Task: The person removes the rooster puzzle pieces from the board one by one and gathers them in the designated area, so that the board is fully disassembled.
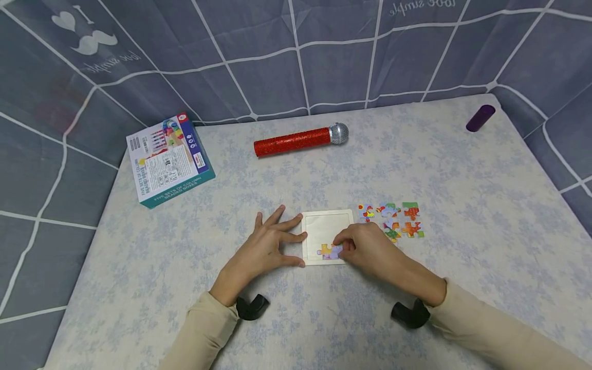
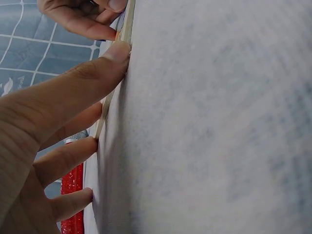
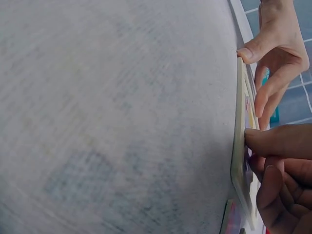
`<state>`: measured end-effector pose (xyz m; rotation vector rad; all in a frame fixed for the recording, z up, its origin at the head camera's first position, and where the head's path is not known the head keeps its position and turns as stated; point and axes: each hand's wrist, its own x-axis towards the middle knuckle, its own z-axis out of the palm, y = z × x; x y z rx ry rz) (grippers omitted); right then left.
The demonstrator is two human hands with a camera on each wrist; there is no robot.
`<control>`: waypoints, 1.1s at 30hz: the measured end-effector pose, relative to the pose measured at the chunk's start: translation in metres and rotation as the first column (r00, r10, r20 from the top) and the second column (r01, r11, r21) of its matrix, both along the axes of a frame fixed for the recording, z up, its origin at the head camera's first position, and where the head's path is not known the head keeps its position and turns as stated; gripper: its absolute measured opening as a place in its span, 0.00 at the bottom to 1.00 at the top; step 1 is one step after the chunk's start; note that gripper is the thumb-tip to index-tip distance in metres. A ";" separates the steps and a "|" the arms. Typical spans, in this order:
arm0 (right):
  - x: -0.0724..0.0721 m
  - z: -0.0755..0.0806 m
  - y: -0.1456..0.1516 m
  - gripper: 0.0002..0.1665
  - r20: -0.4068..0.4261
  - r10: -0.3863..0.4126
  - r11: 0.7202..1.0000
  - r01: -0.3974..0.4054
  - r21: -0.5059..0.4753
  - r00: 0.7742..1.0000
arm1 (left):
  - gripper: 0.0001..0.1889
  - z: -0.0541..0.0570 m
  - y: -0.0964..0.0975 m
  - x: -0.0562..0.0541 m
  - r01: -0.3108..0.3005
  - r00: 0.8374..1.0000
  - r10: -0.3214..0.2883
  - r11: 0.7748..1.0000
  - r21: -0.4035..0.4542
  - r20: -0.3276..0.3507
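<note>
A white square puzzle tray (image 1: 328, 214) lies flat on the table, with yellow and lilac jigsaw pieces (image 1: 326, 252) along its lower edge. My left hand (image 1: 265, 245) rests at the tray's left side, fingers spread, with the thumb and fingertips against the rim. Over the tray's lower right corner, my right hand (image 1: 372, 252) has its fingers curled and pinches a lilac puzzle piece (image 1: 339, 250), mostly covered by the fingertips. In the right wrist view the right thumb (image 3: 265, 141) reaches over the tray's edge. Several loose puzzle pieces (image 1: 410, 229) lie right of the tray.
Behind the tray lies a red glittery microphone (image 1: 293, 142) with a silver head. A boxed bead set (image 1: 168, 159) sits at the back left, a dark purple cylinder (image 1: 480, 118) at the back right. Blue checked curtain (image 1: 259, 61) encloses the patterned tablecloth (image 1: 300, 324).
</note>
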<state>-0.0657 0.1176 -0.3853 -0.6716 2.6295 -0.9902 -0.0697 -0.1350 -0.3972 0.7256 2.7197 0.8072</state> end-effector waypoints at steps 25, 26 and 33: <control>-0.003 0.003 0.003 0.08 0.069 -0.024 0.996 0.030 -0.088 0.997 | 0.33 0.001 0.000 0.000 -0.005 1.000 0.005 1.000 -0.002 0.014; -0.004 0.002 0.004 0.08 0.088 -0.022 0.994 0.031 -0.105 0.996 | 0.33 0.001 0.000 0.000 -0.006 1.000 0.006 1.000 -0.003 0.015; -0.006 -0.002 0.015 0.10 0.211 -0.010 0.978 0.053 -0.200 0.978 | 0.33 0.001 0.001 0.000 -0.012 1.000 0.012 1.000 -0.004 0.027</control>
